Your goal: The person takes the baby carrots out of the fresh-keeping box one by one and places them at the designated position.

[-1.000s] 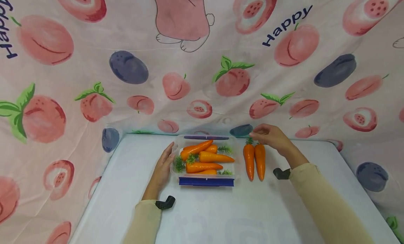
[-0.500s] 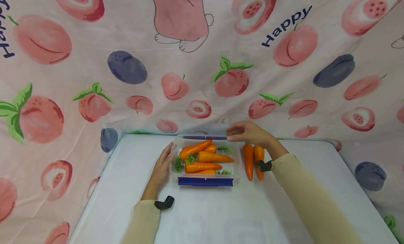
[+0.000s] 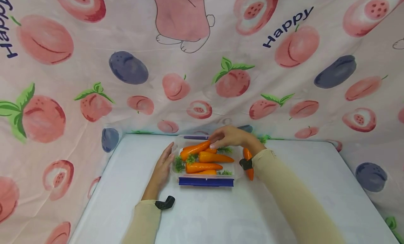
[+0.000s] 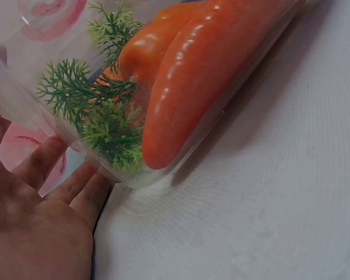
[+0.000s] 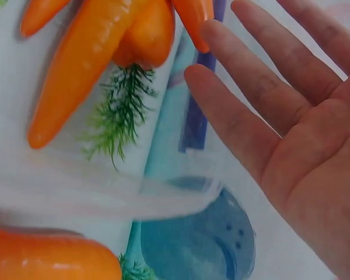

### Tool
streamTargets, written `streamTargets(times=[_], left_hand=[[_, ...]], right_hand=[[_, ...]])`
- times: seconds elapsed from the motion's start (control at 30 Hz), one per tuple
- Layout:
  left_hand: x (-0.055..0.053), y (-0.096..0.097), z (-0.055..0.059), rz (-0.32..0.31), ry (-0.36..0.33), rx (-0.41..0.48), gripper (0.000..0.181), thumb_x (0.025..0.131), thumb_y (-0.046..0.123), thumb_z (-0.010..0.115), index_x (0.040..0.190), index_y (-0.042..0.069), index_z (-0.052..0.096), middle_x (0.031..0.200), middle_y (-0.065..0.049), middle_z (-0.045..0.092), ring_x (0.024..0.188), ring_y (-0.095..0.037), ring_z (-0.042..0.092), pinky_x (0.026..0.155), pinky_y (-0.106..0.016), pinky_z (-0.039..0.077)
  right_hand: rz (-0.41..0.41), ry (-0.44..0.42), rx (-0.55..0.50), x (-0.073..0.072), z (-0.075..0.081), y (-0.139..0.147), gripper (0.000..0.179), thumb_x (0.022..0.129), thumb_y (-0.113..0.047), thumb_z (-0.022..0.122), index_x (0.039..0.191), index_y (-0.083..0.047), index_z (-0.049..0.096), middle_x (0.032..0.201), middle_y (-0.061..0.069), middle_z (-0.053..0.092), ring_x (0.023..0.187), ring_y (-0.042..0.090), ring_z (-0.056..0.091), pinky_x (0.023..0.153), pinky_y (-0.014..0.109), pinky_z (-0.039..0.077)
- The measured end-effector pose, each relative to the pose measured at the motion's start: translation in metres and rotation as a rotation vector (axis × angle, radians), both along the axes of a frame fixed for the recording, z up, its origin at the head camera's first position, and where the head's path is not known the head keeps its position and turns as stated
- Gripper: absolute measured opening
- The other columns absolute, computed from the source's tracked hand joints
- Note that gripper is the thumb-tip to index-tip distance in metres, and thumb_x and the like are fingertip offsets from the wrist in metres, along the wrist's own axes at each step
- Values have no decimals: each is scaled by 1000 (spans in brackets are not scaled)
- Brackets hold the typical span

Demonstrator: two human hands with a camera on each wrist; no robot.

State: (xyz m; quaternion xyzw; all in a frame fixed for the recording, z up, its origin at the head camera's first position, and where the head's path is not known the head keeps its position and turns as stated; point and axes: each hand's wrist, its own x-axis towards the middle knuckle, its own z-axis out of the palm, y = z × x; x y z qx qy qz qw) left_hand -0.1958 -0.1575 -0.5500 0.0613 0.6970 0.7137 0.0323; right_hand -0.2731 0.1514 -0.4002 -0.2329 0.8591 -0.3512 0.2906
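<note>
A clear plastic container point(image 3: 194, 176) with blue side clasps point(image 3: 206, 182) holds several orange carrots with green tops. My left hand point(image 3: 161, 171) rests its straight fingers against the container's left wall, beside the leafy tops point(image 4: 114, 131) in the left wrist view. Over the back right part of the container is my right hand point(image 3: 229, 136), its fingertips right at the tip of the uppermost carrot point(image 3: 193, 151). From the right wrist, the fingers point(image 5: 230, 119) look straight and spread, close by that carrot tip point(image 5: 201, 35); the thumb is hidden there.
Right of the container lie loose carrots point(image 3: 250, 174), largely covered by my right wrist and its black camera point(image 3: 246, 163). The white table point(image 3: 202, 212) backs onto a fruit-print curtain point(image 3: 202, 82).
My right hand has moved left from the tops of the two loose carrots, over the container's back edge, to the carrots inside. My left hand has stayed at the container's left side.
</note>
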Motion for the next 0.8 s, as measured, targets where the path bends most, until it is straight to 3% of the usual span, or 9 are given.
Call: streamTargets(times=[0.33,0.53,0.8], left_hand=[[0,0,-1,-7,13,-6,51,110,27,42,160,26,34,169,-7,28,158,-28,21,129,-53,12],[0,1,-1,-9,10,0,51,110,29,44,160,28,34,169,-6,28,158,-26,21,129,-53,13],[1,0,-1,1,10,-28,52,109,33,44,160,29,34,169,-5,28,158,-26,21,129,-53,13]], right_hand=[[33,-8,55,-5,-12,-22,60,87,-43,80,135,-9,66,124,3,73,109,18,70,99,41,57],[9,-39,70,-7,-20,-29,58,85,-43,82,131,-11,69,121,4,74,107,19,69,99,45,58],[9,-31,101,-8,-26,-32,51,85,-42,82,125,-12,72,119,3,74,103,18,69,96,41,59]])
